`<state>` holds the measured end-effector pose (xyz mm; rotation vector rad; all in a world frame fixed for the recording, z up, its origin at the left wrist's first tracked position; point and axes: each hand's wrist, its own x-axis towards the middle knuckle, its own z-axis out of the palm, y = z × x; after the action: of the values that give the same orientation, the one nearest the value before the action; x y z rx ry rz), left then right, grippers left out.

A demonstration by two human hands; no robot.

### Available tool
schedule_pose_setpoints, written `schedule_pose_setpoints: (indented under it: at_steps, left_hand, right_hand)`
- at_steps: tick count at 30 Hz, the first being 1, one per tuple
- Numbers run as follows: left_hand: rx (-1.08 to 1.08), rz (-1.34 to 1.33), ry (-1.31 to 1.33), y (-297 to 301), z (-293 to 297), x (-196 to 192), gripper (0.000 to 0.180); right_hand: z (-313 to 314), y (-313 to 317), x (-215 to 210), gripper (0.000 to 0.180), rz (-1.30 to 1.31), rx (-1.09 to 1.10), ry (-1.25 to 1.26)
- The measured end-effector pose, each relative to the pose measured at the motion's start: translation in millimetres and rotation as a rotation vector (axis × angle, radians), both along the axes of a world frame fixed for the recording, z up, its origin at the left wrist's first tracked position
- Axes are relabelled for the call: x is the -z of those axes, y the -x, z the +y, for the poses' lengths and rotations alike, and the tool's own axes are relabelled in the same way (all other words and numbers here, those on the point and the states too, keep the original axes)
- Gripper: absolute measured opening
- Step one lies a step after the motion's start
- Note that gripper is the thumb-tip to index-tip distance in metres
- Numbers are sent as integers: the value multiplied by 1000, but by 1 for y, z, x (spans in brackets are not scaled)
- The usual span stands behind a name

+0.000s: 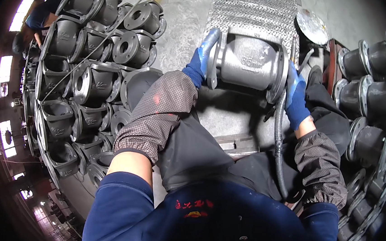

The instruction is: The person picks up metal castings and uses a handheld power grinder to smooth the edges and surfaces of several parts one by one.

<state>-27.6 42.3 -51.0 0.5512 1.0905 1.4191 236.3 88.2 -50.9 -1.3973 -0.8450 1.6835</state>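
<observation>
Grey metal castings (97, 85) crowd the left of the frame. Textured metal sheet (252, 9) at upper centre; below it the flanged casting (249, 64), barrel running left to right. Ribbed hose (279, 145) rises toward its right flange; from my end, contact unclear. Grip: left hand (202, 52) closed on the left flange, right hand (295, 90) on the right, fingertips partly hidden. My judgement: share the load evenly, keep the hose clear.
</observation>
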Motion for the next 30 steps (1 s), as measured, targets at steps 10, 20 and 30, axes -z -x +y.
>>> schedule_pose_setpoints:
  at_steps: [10,20,30]
  left_hand:
    - [66,-241,115,1,-10,4,66]
    - [-94,376,19,-12,-54,-105,37]
    - [197,1104,195,-50,-76,-113,90]
  right_hand:
    - [0,11,-22,39,43,38,-71]
    - [-9,20,9,41,289,-236,-96]
    - [6,7,46,40,391,-172,32]
